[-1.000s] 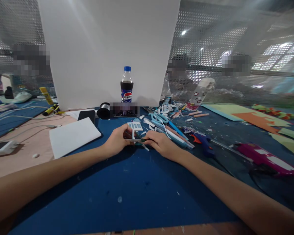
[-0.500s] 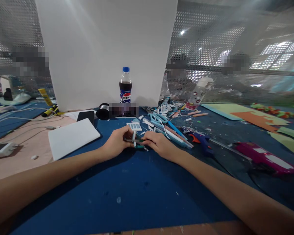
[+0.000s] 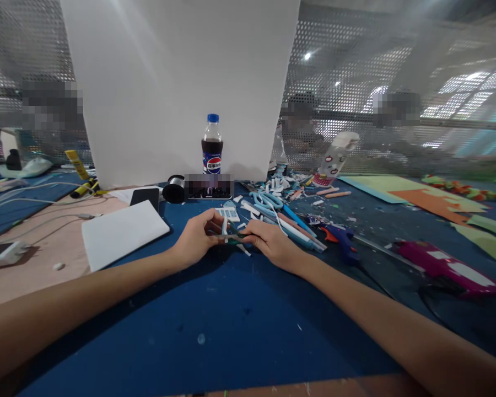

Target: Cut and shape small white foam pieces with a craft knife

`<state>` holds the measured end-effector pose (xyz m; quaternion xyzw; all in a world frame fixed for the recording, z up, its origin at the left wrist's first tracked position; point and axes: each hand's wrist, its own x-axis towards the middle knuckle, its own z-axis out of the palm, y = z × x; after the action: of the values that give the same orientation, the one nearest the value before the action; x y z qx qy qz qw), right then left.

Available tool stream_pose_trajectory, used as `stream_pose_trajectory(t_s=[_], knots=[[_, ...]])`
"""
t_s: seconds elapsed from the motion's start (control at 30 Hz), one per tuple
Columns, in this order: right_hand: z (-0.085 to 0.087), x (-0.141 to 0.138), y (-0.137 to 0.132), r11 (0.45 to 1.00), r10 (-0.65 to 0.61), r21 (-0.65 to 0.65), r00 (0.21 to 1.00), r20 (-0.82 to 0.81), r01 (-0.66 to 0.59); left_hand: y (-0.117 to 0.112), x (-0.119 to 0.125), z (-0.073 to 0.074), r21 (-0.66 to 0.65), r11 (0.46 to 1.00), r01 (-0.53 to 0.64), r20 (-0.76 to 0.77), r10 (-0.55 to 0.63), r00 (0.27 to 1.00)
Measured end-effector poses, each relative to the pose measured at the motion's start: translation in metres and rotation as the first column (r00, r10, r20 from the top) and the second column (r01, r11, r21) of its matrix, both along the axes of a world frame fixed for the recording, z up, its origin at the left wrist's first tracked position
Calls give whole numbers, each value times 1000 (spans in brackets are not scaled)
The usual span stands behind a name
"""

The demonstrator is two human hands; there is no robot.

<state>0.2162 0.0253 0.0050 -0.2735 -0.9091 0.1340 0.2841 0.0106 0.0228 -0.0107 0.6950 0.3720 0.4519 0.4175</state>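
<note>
In the head view both hands meet over the blue mat (image 3: 206, 314). My left hand (image 3: 195, 238) is closed in a pinch on a small white piece (image 3: 225, 226). From the other side my right hand (image 3: 268, 242) is closed round a thin bladed tool (image 3: 230, 237) with a dark green handle, its blade lying across the white piece towards my left fingers. The tool's exact kind is partly hidden by my fingers. A narrow white sliver (image 3: 243, 250) hangs or lies just below the blade. Behind my hands lies a white card with blue squares (image 3: 230, 213).
A cola bottle (image 3: 212, 149) and a phone (image 3: 210, 188) stand before a white board. Rightward are light-blue scissors (image 3: 267, 199), paper scraps, a blue glue gun (image 3: 345, 242) and a magenta device (image 3: 448, 267). A white sheet (image 3: 124, 234) and black spool (image 3: 174, 189) lie left.
The blade has tilted slightly and shifted against the white piece. The white sliver below it shows longer now. Both hands have stayed nearly in place.
</note>
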Motion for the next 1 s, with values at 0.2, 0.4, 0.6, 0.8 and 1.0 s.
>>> stream_pose_trajectory(t_s=[0.2, 0.4, 0.6, 0.8, 1.0], knots=[[0, -1, 0, 1000, 1, -7, 1000, 14, -1, -1, 1, 1, 9, 1000, -21, 3, 21, 1000], [1, 0, 0, 1000, 2, -22, 1000, 5, -2, -1, 1, 3, -24, 1000, -4, 74, 6, 997], [2, -1, -2, 1000, 1, 5, 1000, 7, -1, -2, 0, 3, -13, 1000, 0, 68, 1, 998], [-1, -1, -1, 1000, -4, 9, 1000, 15, 4, -1, 1, 2, -43, 999, 29, 81, -25, 996], [-1, 0, 1, 1000, -4, -8, 1000, -7, 4, -3, 3, 4, -105, 992, 64, 124, -51, 991]])
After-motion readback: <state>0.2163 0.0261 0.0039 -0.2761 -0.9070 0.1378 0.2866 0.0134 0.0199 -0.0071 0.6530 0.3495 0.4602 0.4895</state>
